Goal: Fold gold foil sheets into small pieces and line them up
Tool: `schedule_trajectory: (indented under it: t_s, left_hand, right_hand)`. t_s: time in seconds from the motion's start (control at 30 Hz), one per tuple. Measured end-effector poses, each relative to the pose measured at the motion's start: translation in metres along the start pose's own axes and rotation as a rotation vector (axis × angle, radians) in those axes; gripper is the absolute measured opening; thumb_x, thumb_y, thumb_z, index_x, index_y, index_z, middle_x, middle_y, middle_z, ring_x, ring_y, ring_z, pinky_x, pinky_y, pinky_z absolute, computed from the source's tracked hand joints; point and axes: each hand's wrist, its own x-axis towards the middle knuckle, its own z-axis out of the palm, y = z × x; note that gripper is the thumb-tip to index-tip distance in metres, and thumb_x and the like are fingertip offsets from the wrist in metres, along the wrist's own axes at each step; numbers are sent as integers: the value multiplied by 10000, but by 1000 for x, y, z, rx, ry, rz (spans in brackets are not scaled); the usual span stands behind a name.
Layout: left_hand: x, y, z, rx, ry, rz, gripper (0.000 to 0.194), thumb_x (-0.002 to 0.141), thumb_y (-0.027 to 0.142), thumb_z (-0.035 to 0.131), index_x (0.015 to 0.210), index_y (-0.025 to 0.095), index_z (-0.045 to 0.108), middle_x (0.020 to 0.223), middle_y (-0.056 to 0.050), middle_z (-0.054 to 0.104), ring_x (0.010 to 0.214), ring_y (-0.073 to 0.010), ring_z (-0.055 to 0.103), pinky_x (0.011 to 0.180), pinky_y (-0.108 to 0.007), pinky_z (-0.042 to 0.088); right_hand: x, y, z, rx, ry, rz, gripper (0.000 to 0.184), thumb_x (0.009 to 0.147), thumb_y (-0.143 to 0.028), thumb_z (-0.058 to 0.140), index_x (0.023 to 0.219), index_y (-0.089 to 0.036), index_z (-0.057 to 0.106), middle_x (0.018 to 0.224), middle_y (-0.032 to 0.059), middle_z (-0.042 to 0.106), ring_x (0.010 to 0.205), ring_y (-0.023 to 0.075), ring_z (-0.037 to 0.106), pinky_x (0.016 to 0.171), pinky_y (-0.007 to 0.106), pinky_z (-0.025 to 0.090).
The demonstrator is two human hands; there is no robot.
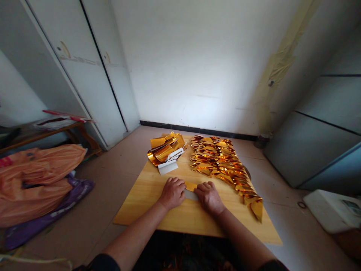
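A small sheet of gold foil paper [191, 186] lies on the wooden board, its far edge showing gold and its near part pale grey. My left hand [173, 192] grips its left end, with the fingers curled over it. At the right end, my right hand [209, 195] is closed on the same sheet. Beyond my left hand sits a loose pile of gold paper sheets [166, 147], some with white undersides turned up. Rows of folded gold paper pieces [217, 156] are stacked along the right side, trailing toward the near right corner.
The wooden board [141, 205] rests low in front of me. Orange and purple sacks [42, 180] lie on the floor at left, below a wooden bench [81, 131]. A white container [332, 210] stands at right. Cabinets [93, 67] and a wall [191, 67] enclose the far side.
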Motion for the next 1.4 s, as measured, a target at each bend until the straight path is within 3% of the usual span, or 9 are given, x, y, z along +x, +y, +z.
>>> schedule_trajectory:
  t_s: [0.13,0.37,0.7,0.97,1.17,1.3,1.4]
  left_hand:
    - [-5,-5,-5,-41,-20,46,245,725,280,651,967,249,660,1077,-48,661,979,-239,543,858,-409,341]
    - [-4,-12,-5,-57,-39,60,222,755,326,661,971,277,670,1089,-33,671,979,-224,542,872,-407,314]
    - [-2,-8,-4,-1,-43,53,241,778,350,673,1005,272,645,1069,-34,657,996,-228,524,843,-393,312]
    - [1,-8,-2,2,-64,15,252,782,392,674,987,250,644,1094,-35,635,1002,-228,517,839,-398,328]
    - [9,4,-2,10,-100,-14,80,813,234,592,830,182,650,944,-60,616,941,-214,514,823,-358,395]
    - [8,12,4,-56,-76,-3,168,781,110,539,892,185,640,946,-55,596,934,-198,512,840,-327,423]
    - [3,16,8,-88,-44,-1,183,774,164,575,945,194,632,996,-58,586,966,-210,505,865,-339,429]
  right_hand:
    - [-1,0,-8,41,-28,-1,182,892,-221,478,973,-227,641,904,35,618,879,176,480,795,317,260]
    - [-5,3,-15,106,-75,-19,326,856,-456,563,1094,-241,622,1009,51,618,948,208,478,834,331,282]
    - [-1,10,-6,108,-14,30,216,903,-358,540,1068,-264,643,1032,42,627,966,196,488,839,327,292]
    - [1,20,-2,166,-31,26,313,862,-438,593,1127,-275,632,1100,56,608,998,214,487,847,337,313]
    - [1,20,9,177,52,74,202,888,-364,580,1043,-293,688,1043,53,625,956,206,504,839,335,322]
    - [3,19,11,177,73,72,187,895,-349,573,1014,-284,702,1002,54,633,932,198,510,835,331,323]
    - [4,16,10,178,76,92,175,895,-341,576,984,-276,712,989,53,632,925,195,511,822,323,326]
